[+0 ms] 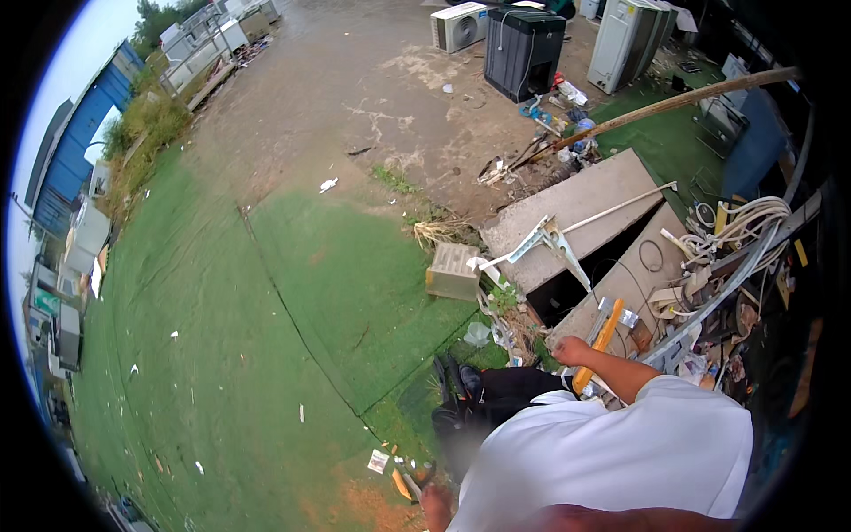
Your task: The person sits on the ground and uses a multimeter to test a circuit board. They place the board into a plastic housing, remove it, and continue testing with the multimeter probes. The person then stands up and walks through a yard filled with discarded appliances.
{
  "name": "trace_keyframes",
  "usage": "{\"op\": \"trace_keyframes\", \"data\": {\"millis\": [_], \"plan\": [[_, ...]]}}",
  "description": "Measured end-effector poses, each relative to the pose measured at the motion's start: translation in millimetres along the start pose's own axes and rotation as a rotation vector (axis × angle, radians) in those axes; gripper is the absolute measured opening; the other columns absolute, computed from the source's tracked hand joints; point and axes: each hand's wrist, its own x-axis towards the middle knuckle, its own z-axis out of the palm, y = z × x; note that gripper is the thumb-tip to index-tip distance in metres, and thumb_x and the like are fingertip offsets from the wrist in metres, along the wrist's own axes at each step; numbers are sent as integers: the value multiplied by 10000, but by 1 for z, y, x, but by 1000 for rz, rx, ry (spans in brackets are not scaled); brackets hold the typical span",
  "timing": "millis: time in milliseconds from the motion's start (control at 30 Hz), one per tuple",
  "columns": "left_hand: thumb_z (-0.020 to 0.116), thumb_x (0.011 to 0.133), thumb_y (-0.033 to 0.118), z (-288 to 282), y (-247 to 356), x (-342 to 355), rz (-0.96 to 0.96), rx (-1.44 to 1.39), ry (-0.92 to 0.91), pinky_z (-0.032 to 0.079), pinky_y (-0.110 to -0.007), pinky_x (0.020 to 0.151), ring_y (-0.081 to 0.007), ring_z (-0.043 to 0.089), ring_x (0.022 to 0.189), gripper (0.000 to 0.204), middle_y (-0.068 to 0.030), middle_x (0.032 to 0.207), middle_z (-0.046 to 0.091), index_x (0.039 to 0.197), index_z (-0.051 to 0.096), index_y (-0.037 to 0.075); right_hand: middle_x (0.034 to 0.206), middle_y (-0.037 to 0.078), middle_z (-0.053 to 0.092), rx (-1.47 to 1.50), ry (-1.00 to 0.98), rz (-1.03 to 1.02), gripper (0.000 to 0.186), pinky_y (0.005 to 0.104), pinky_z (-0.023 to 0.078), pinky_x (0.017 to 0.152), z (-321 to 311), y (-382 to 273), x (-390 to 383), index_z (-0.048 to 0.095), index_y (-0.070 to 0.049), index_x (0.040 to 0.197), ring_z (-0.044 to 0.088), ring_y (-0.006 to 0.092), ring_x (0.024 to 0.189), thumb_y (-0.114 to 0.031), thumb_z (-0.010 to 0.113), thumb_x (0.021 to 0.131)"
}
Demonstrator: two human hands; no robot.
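My right hand (572, 351) is closed around the orange handle of a long tool (601, 340). The tool points up toward a concrete slab (581, 208) and the dark gap (567, 293) beneath it. My white shirt (612, 457) fills the lower right, with black trousers (510, 392) and black shoes (450, 379) beside it on the green mat. A blurred skin-coloured shape at the bottom edge looks like my left hand (434, 507); whether it holds anything is unclear. A white metal bracket (541, 241) lies across the slab's edge.
A small beige box (452, 270) sits on the green mat (266, 337). Coiled hoses and scrap (736, 235) are piled at the right. A long wooden pole (674, 105) slants overhead. A black cabinet (523, 51) and air-conditioner units (458, 27) stand at the back.
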Motion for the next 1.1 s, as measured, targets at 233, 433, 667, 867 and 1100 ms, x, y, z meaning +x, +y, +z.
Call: {"op": "trace_keyframes", "data": {"millis": [233,433,667,867,1100], "plan": [[558,1001,307,218,220,110,-257,544,-150,524,-418,801,-342,638,1006,439,-171,1199,644,1373,500,79,880,82,702,646,384,-440,328,331,533,710,-342,-345,128,658,3,1157,650,142,768,-269,669,974],[554,1004,338,308,508,297,-85,529,-91,515,-435,884,-365,607,1128,462,-173,1303,614,1382,496,80,883,43,686,1025,722,-139,267,302,532,697,-332,-377,289,642,21,1142,629,117,761,-198,627,991],[564,1021,380,701,1051,302,549,178,-488,524,-390,829,-279,672,1002,562,-144,1264,636,1487,408,108,943,233,730,355,-372,721,402,474,551,801,-4,-317,289,758,-26,964,710,383,883,-405,690,847],[584,1032,223,934,1236,213,1487,477,-658,500,-267,698,-121,656,868,342,-74,1061,701,1323,574,43,967,246,726,530,-388,865,423,475,553,824,-96,-396,455,760,-21,946,709,392,912,-424,684,843],[527,1023,240,930,1114,575,128,722,-216,529,-397,636,-244,670,800,403,-122,1090,670,1389,502,72,1111,234,715,552,509,412,478,472,537,900,-503,-479,1027,727,-3,1094,698,400,992,-423,676,873]]}}
